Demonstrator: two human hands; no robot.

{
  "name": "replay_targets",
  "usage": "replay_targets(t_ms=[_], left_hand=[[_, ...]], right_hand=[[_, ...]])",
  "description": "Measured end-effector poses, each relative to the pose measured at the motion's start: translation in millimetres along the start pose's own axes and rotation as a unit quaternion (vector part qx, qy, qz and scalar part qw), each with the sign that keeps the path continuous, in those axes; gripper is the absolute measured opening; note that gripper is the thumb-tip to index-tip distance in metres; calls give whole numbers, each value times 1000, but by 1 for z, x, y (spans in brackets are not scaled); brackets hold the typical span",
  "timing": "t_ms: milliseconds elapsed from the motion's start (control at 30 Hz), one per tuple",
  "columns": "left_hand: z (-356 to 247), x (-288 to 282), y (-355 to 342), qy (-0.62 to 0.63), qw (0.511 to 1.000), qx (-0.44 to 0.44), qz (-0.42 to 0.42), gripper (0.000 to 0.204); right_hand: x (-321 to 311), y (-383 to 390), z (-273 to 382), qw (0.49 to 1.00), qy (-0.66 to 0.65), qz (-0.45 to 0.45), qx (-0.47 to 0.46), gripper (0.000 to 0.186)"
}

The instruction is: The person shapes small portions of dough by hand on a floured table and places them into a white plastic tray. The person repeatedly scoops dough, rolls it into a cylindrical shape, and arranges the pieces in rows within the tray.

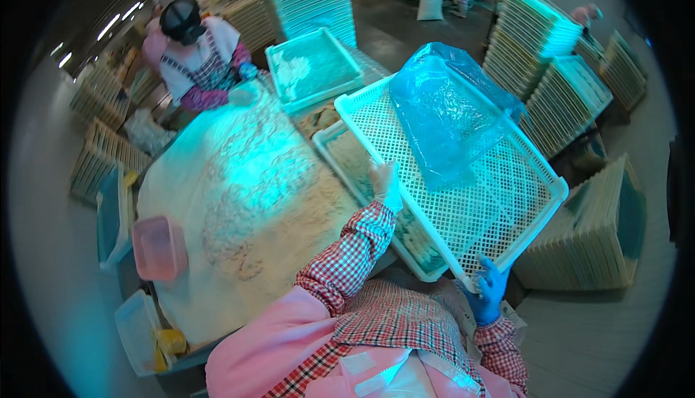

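My left hand, in a white glove, is closed on the left rim of a white perforated plastic tray. At the tray's near corner my right hand, gloved in blue, has its fingers wrapped round the rim. A crumpled translucent blue plastic bag lies over the far half of this tray. Beneath its left side a second white tray shows in part, holding pale, powdery pieces that the upper tray partly hides. Left of both is a broad work surface heaped with white powder.
A pink basket sits at the powder's left edge, near a clear tub. Across the surface, a co-worker reaches into the powder beside another white tray. Stacked trays stand at the right, with another stack nearer.
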State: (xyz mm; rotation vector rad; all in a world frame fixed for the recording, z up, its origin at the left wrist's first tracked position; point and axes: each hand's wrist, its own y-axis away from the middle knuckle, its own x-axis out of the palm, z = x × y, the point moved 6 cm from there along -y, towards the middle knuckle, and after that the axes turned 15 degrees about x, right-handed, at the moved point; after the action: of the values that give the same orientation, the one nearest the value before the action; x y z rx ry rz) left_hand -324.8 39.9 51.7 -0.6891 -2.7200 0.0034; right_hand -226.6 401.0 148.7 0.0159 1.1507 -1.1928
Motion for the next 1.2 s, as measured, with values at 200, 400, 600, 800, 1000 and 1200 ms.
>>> replay_targets(t_ms=[200,400,600,800,1000,1200], left_hand=[[13,-94,-17,-313,934,172,-16,47],[27,-105,-8,-429,893,50,129,93],[32,-102,-19,-466,867,90,152,94],[4,-95,-17,-451,867,200,74,93],[-42,4,-2,-370,781,354,357,75],[-15,89,16,-496,628,382,462,73]], right_hand=[[90,24,-20,991,-9,95,91,32],[114,35,-10,985,110,115,60,36],[124,36,-16,974,101,172,104,40],[124,34,-12,961,138,186,150,29],[97,-13,25,938,229,220,141,52],[98,-91,-5,967,45,100,229,66]])
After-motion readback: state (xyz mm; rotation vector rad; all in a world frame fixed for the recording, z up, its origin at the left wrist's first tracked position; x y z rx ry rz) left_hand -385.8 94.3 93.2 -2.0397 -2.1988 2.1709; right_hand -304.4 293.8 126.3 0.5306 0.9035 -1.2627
